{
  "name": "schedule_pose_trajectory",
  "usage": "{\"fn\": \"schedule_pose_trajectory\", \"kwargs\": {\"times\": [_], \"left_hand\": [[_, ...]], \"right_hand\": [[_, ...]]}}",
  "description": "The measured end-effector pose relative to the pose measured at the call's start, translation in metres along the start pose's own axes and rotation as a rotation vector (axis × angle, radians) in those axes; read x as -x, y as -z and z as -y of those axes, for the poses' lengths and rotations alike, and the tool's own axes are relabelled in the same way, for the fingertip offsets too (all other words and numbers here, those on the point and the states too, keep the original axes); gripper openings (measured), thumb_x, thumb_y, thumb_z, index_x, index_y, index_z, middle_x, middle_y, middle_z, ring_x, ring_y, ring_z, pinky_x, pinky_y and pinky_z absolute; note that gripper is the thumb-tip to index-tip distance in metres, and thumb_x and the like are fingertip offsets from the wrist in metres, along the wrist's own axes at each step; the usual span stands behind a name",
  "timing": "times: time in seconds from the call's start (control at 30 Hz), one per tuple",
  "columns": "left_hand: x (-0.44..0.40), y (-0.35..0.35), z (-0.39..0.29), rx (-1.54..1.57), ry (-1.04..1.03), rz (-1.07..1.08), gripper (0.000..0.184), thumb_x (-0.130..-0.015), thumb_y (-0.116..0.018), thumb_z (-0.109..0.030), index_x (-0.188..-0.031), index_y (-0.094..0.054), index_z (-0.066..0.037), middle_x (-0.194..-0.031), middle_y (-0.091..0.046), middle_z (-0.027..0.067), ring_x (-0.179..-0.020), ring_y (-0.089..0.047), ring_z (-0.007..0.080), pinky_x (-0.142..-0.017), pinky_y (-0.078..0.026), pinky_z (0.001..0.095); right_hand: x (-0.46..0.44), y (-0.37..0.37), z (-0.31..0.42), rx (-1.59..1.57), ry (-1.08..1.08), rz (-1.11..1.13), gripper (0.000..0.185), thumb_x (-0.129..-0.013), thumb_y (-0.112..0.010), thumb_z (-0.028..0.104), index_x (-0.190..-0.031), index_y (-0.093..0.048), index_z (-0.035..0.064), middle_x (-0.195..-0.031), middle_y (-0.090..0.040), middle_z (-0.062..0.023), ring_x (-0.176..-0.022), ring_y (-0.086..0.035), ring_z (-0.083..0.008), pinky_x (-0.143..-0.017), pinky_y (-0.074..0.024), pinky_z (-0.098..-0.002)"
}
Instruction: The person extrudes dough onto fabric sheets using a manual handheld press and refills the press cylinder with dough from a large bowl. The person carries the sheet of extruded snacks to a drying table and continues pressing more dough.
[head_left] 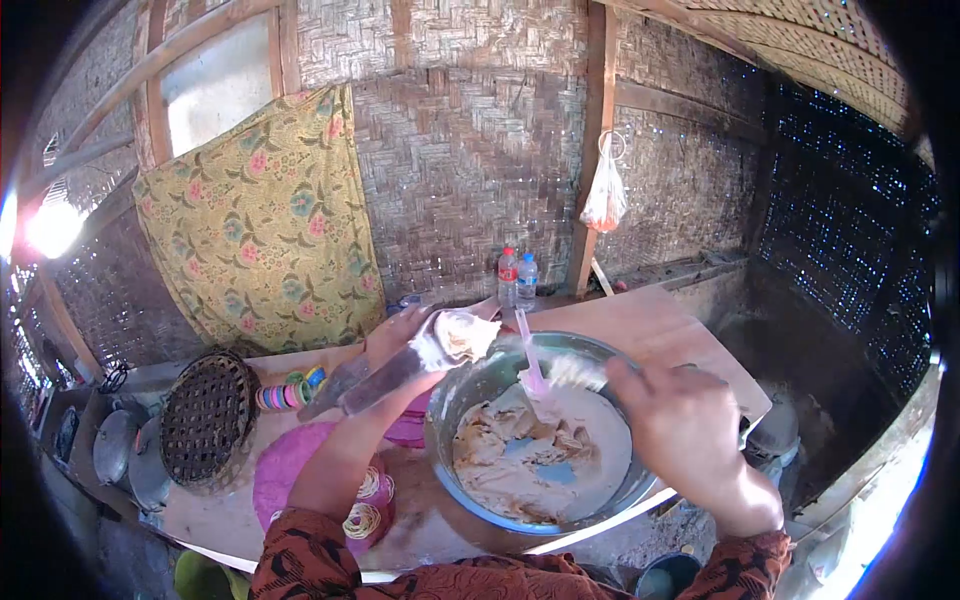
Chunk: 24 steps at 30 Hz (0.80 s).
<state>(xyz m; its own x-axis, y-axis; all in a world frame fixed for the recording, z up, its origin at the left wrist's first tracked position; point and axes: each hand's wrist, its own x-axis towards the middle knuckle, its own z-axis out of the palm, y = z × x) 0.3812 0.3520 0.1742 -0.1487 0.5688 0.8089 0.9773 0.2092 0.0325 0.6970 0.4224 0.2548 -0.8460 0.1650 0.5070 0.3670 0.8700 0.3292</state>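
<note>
My left hand point(398, 338) is closed around a clear plastic bag point(385, 380), gathered at its open mouth, with a pale, sticky mass point(466, 336) in the opening. The bag hangs by the rim of a large basin point(440, 470). Inside the basin lies thick beige-brown paste point(590, 470), with patches of blue bottom showing through. A pinkish plastic spatula point(533, 372) leans in the paste at the far side. Over the basin's right rim, my right hand point(685, 425) is curled and slightly blurred. A smeared whitish shape shows near its fingertips; what it holds I cannot make out.
A dark woven basket point(207, 420), coloured rings of tape point(292, 392) and a pink bag point(290, 465) with rubber bands point(362, 518) are to the left. Two bottles point(517, 278) stand at the table's back edge. Metal pots point(118, 445) sit beyond the left end.
</note>
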Motion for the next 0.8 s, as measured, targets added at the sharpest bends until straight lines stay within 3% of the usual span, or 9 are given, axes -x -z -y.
{"fn": "schedule_pose_trajectory", "kwargs": {"times": [0.03,0.2,0.27,0.33,0.47,0.5,0.53,0.6,0.8], "left_hand": [[-0.002,0.008,-0.001,-0.180,-0.194,-0.136,0.037,-0.065,-0.073,-0.045,-0.081,-0.061,-0.014,-0.080,-0.059,0.0041,-0.078,-0.060,0.0230,-0.068,-0.050,0.0335],[-0.010,0.015,-0.034,-0.041,-0.042,0.170,0.043,-0.061,-0.075,-0.042,-0.089,-0.063,-0.012,-0.084,-0.061,0.0070,-0.075,-0.061,0.0275,-0.068,-0.051,0.0382],[0.000,-0.001,-0.037,0.219,-0.126,-0.002,0.051,-0.059,-0.075,-0.045,-0.096,-0.064,-0.012,-0.088,-0.062,0.0078,-0.077,-0.062,0.0275,-0.068,-0.051,0.0372],[0.002,0.005,-0.044,0.070,-0.205,0.016,0.038,-0.064,-0.072,-0.028,-0.096,-0.063,-0.009,-0.089,-0.062,0.0083,-0.077,-0.064,0.0249,-0.066,-0.052,0.0356],[0.003,-0.006,-0.006,0.292,0.011,0.068,0.037,-0.070,-0.071,-0.038,-0.096,-0.062,-0.013,-0.094,-0.064,0.0042,-0.085,-0.063,0.0228,-0.074,-0.052,0.0349],[0.008,-0.026,0.016,0.468,0.140,-0.026,0.035,-0.071,-0.071,-0.040,-0.095,-0.062,-0.016,-0.092,-0.064,0.0021,-0.083,-0.063,0.0215,-0.074,-0.051,0.0345],[-0.008,0.014,0.006,-0.067,-0.050,-0.050,0.033,-0.073,-0.071,-0.039,-0.096,-0.062,-0.017,-0.092,-0.063,0.0024,-0.084,-0.062,0.0220,-0.075,-0.051,0.0351],[-0.020,0.038,-0.013,-0.074,-0.036,-0.039,0.034,-0.072,-0.072,-0.038,-0.097,-0.062,-0.016,-0.094,-0.063,0.0041,-0.087,-0.062,0.0232,-0.077,-0.050,0.0364],[-0.023,0.002,-0.051,0.127,-0.151,-0.221,0.048,-0.063,-0.077,-0.044,-0.095,-0.062,-0.011,-0.087,-0.062,0.0057,-0.076,-0.063,0.0260,-0.068,-0.053,0.0364]], "right_hand": [[-0.003,0.000,-0.008,0.028,-0.027,-0.059,0.033,-0.072,-0.057,0.010,-0.104,-0.059,0.0096,-0.067,-0.052,-0.0019,-0.059,-0.059,-0.0179,-0.050,-0.0465,-0.0325],[-0.014,-0.002,0.008,0.038,0.067,-0.096,0.028,-0.072,-0.058,0.012,-0.100,-0.058,0.0068,-0.067,-0.054,-0.0024,-0.056,-0.060,-0.0187,-0.048,-0.0465,-0.0312],[-0.019,-0.019,0.015,0.066,0.096,-0.078,0.028,-0.072,-0.058,0.012,-0.099,-0.058,0.0058,-0.068,-0.054,-0.0025,-0.056,-0.060,-0.0183,-0.048,-0.0467,-0.0299],[-0.015,-0.030,0.023,0.004,0.173,-0.045,0.026,-0.072,-0.058,0.012,-0.097,-0.058,0.0055,-0.068,-0.054,-0.0028,-0.056,-0.060,-0.0181,-0.048,-0.0466,-0.0300],[0.018,-0.020,0.010,-0.067,-0.036,-0.070,0.032,-0.071,-0.059,0.011,-0.103,-0.061,0.0092,-0.066,-0.054,-0.0029,-0.055,-0.059,-0.0195,-0.048,-0.0472,-0.0318],[0.028,-0.022,-0.002,-0.235,-0.128,-0.155,0.036,-0.071,-0.061,0.008,-0.107,-0.062,0.0107,-0.069,-0.057,-0.0048,-0.057,-0.061,-0.0221,-0.050,-0.0485,-0.0322],[0.032,-0.030,-0.005,-0.380,-0.244,-0.283,0.037,-0.072,-0.062,0.005,-0.110,-0.062,0.0089,-0.074,-0.061,-0.0087,-0.062,-0.062,-0.0285,-0.056,-0.0505,-0.0362],[0.025,-0.075,0.000,-0.618,-0.443,-0.406,0.045,-0.074,-0.058,-0.002,-0.119,-0.058,0.0061,-0.082,-0.063,-0.0146,-0.072,-0.064,-0.0326,-0.065,-0.0521,-0.0392],[-0.016,-0.108,0.044,-1.048,-0.346,-0.455,0.062,-0.081,-0.045,-0.012,-0.140,-0.038,0.0069,-0.097,-0.057,-0.0242,-0.088,-0.060,-0.0394,-0.074,-0.0497,-0.0420]]}}
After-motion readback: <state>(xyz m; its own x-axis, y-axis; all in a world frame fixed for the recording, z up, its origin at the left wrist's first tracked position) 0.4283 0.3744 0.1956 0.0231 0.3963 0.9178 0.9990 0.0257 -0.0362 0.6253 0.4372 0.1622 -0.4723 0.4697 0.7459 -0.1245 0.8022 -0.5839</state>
